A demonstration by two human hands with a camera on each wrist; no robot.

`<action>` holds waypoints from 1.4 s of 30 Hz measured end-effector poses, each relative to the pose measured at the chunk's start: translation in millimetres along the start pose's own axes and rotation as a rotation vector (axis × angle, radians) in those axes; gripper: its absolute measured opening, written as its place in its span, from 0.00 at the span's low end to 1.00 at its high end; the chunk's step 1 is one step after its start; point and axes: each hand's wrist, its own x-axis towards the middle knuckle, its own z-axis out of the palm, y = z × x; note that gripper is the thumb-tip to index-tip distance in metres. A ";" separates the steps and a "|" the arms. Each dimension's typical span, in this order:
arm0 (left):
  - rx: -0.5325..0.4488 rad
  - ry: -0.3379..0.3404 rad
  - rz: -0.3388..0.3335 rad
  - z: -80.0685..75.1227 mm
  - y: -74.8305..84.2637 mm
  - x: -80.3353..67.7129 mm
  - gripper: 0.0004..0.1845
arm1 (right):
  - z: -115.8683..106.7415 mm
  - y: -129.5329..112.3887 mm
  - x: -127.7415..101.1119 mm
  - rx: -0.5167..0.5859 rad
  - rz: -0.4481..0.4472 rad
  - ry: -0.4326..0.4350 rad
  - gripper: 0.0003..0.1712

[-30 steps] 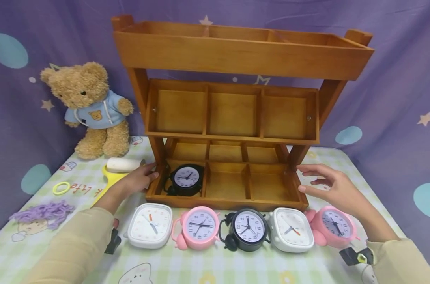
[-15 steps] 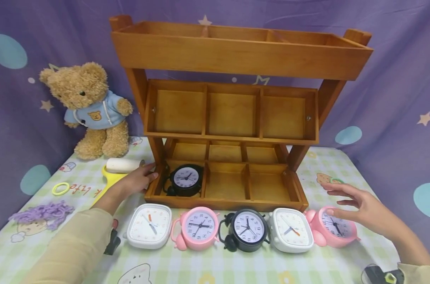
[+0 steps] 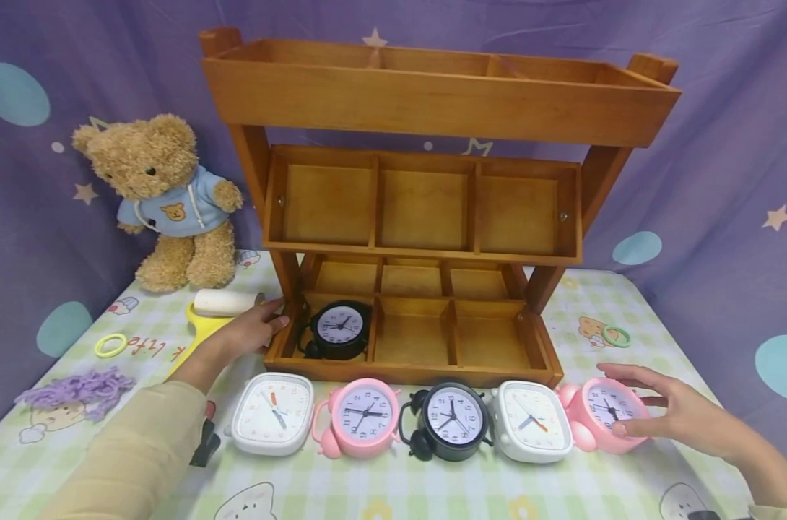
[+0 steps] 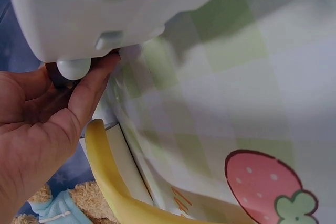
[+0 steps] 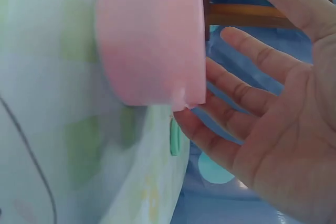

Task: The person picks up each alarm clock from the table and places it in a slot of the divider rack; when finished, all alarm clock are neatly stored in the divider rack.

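Note:
My left hand point(image 3: 258, 330) rests against the lower left side of the wooden rack point(image 3: 426, 249), its fingers extended; in the left wrist view, a white clock point(image 4: 121, 9) hides part of the contact. At the right end of the clock row, my right hand point(image 3: 682, 412) hovers at the pink alarm clock point(image 3: 617, 440), thumb over its face and fingers beyond its far edge. The right wrist view shows those fingers spread beside the clock's pink casing point(image 5: 152, 40). A black alarm clock point(image 3: 341, 328) sits in the rack's bottom left compartment.
Left of that pink clock lie a white clock point(image 3: 535, 422), a black one point(image 3: 455, 419), another pink one point(image 3: 366, 419) and another white one point(image 3: 273, 415). A lint roller point(image 3: 201, 328), purple strands point(image 3: 88, 390) and a teddy bear point(image 3: 172, 209) are at left; a green ring point(image 3: 616, 336) lies right.
My right hand has moved from beside the rack's lower right side, out to the right and down toward me, to the end pink clock. The left hand has stayed at the rack.

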 end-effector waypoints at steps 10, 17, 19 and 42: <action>-0.006 -0.003 0.003 0.0 -1.1 -0.8 0.31 | 11.8 2.5 3.8 -0.051 0.042 -0.058 0.51; -0.019 -0.008 0.000 -1.0 -2.1 -1.1 0.31 | 13.6 2.8 7.5 -0.026 -0.010 -0.062 0.49; -0.021 -0.009 -0.003 -1.0 -1.9 -0.9 0.31 | 13.1 2.3 8.1 -0.040 -0.007 -0.058 0.49; -0.026 -0.012 0.010 -0.8 -2.7 0.5 0.31 | -24.0 -11.1 2.6 -0.213 0.040 0.035 0.47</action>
